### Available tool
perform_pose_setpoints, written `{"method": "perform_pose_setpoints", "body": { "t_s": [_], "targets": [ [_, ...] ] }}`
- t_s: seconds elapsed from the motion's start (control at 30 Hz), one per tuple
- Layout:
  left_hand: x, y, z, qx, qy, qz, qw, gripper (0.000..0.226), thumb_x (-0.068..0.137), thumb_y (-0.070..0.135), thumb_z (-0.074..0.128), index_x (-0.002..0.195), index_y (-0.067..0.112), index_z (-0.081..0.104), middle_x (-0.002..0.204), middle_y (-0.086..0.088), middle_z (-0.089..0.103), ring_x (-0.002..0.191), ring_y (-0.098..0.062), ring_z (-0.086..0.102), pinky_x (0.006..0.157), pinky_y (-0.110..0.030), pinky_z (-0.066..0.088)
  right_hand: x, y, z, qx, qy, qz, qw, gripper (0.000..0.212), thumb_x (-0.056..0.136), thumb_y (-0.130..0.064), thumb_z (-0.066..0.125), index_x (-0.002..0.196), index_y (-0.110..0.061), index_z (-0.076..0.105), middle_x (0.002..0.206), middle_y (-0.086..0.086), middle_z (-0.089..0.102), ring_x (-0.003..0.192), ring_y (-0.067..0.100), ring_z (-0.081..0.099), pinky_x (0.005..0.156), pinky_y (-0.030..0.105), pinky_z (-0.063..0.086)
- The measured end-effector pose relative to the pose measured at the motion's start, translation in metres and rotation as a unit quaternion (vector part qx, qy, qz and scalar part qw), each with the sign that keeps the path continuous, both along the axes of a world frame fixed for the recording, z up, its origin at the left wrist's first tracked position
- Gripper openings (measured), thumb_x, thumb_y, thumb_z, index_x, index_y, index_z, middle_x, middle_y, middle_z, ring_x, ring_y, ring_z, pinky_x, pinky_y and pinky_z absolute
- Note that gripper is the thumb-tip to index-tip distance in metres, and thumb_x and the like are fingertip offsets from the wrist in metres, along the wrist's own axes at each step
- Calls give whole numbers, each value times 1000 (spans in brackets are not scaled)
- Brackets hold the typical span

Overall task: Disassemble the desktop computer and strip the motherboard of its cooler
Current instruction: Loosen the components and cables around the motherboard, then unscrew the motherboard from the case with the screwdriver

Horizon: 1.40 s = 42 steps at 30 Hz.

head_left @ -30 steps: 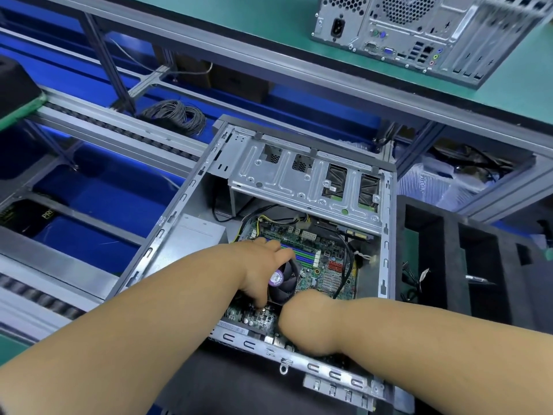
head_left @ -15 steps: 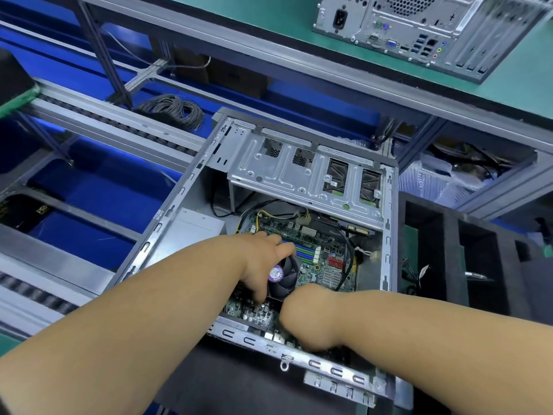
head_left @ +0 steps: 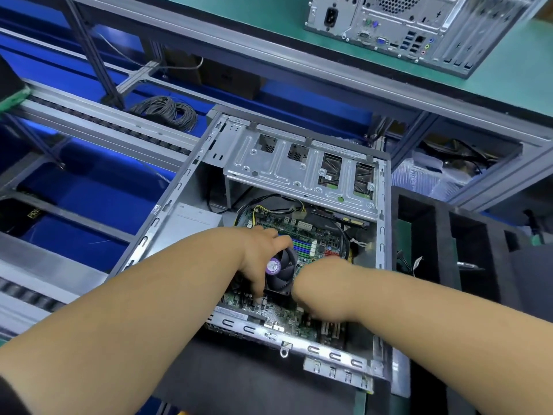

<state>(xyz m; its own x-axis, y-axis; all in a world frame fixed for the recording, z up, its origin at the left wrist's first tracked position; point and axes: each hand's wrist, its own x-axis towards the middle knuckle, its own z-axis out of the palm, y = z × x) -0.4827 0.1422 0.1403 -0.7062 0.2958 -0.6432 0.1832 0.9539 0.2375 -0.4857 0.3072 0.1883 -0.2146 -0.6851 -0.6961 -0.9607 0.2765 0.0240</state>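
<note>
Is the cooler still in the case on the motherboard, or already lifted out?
Still in. The cooler sits on the motherboard inside the open case, left hand gripping it, right hand beside it.

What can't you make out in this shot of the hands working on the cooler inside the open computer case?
Head view only:
- Right hand: its fingers are hidden behind its own wrist, so its grip is unclear.
- Cooler: its mounts are covered by both hands; the left hand wraps its fan.
- Fan label: print too small.
- Second computer: cut off by the top edge.
</note>
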Motion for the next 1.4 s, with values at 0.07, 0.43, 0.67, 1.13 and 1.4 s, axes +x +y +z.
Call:
{"method": "perform_pose_setpoints", "body": {
  "t_s": [0.07,0.43,0.67,1.13,1.4],
  "targets": [
    [0,0,2,15,-9,12,1000,112,48,52,90,138,38,25,131,1,40,126,-24,38,102,-45,42,-5,6,17,-54,9,-41,998,11,87,-15,58,88,-20,68,70,-2,57,65,21,55,56,29,49],
    [21,11,41,270,162,204,927,29,86,21,71,114,25,63,110,7,65,101,-10,61,97,-31,46,-23,92,46,-487,19,-467,738,8,86,-27,67,80,-32,63,65,-8,54,58,4,50,61,27,45],
    [46,45,53,294,227,183,910,10,87,29,67,93,36,66,79,23,62,63,4,61,62,-24,48,-4,153,-30,-439,35,-623,647,11,86,-31,63,77,-26,60,71,-2,65,63,17,59,57,29,45],
    [79,70,34,240,248,214,914,8,88,31,64,86,39,65,85,19,62,77,-2,59,74,-27,51,42,153,-97,-83,13,-607,790,51,82,-43,72,113,-9,51,104,8,66,96,27,64,80,31,52],
    [92,69,43,224,262,245,906,9,89,28,64,86,36,66,86,16,65,82,-3,60,75,-23,49,24,172,-83,-249,-45,-713,654,15,84,-20,57,90,-6,56,63,7,65,56,20,66,47,21,46]
  ]
}}
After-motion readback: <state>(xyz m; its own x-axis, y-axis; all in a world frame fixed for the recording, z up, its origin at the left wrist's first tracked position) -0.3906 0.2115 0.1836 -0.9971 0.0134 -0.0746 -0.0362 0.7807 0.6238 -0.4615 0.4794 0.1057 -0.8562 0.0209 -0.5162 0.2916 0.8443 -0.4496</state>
